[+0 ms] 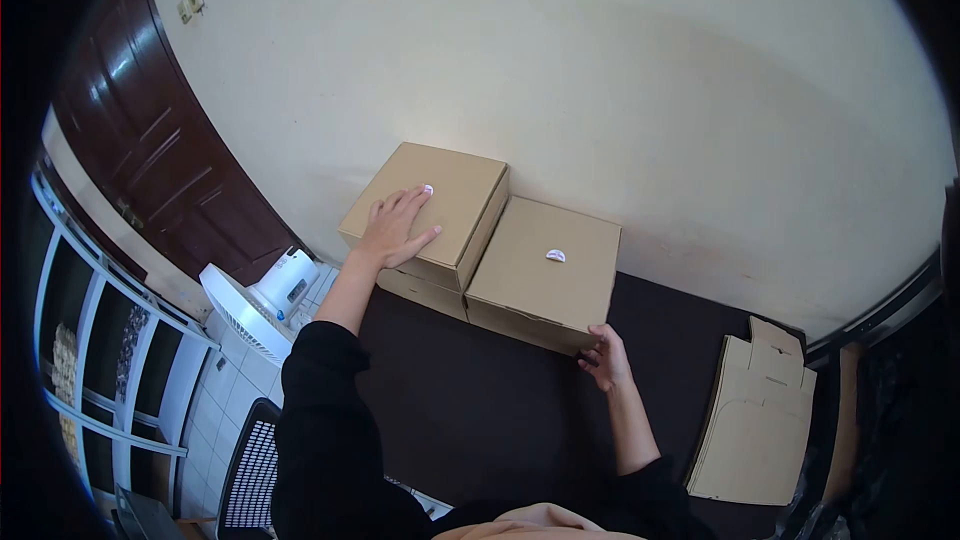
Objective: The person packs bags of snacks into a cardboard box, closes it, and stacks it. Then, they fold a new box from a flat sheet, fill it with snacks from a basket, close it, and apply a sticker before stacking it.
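My left hand lies flat with spread fingers on the lid of a closed brown cardboard box. This box rests on another cardboard box, which it mostly hides. A small round sticker shows at my left fingertips. Beside this stack, to the right, sits a lower closed cardboard box with a half-round-looking sticker on its lid. At its front right corner is my right hand, fingers loosely bent and apart, fingertips touching the corner without gripping it.
The boxes stand on a dark table against a pale wall. Flat folded cardboard lies at the right. To the left are a white fan, a mesh chair, a glass-fronted cabinet and a brown door.
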`<state>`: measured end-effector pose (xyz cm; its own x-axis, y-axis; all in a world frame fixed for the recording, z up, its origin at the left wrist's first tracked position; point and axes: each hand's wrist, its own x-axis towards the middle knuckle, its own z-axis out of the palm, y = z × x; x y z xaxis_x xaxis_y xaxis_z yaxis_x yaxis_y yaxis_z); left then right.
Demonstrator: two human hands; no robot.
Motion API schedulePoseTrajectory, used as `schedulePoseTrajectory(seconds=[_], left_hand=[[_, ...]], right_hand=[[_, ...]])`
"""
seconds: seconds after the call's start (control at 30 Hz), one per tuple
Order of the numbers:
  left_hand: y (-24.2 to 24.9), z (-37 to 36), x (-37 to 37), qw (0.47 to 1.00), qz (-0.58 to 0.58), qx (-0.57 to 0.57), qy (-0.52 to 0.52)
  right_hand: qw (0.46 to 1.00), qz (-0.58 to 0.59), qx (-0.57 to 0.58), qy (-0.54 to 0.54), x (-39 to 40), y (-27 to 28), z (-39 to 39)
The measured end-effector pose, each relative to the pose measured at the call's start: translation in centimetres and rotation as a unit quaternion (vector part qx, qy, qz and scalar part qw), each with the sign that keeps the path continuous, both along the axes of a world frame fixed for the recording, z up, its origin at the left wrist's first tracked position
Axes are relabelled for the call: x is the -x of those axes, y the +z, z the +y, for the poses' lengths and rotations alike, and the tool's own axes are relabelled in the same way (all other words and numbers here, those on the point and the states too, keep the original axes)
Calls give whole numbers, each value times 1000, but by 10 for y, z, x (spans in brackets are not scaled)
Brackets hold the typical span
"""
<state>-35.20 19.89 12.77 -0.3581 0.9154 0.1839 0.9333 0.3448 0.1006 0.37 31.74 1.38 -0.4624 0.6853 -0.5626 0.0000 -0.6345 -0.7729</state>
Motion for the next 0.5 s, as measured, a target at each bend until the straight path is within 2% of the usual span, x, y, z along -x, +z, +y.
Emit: schedulePoseTrajectory(seconds=[0.03, 0.1, 0.23, 0.33, 0.4, 0.47, 0.5], left_hand=[[1, 0, 0, 1000, -2, 3, 6], [-4, -1, 2, 1000, 26, -14, 1], [-7, -2, 6, 998, 46, -41, -24], [-2, -3, 0, 999, 12, -36, -11], [4, -4, -10, 999, 3, -44, 4], [1, -9, -8, 998, -2, -51, 21], [-10, -13, 2, 997, 74, -31, -2]], right_hand=[[999, 36, 11, -2, -1, 2, 0], [991, 111, 24, -72, -9, 4, -3], [981, 166, -25, -100, -43, 7, -10], [972, 223, -3, -71, -54, 44, -19], [965, 263, -21, 1, -38, 77, -23], [971, 232, -42, 26, -7, 103, -28], [970, 239, -38, 39, 12, 116, -31]])
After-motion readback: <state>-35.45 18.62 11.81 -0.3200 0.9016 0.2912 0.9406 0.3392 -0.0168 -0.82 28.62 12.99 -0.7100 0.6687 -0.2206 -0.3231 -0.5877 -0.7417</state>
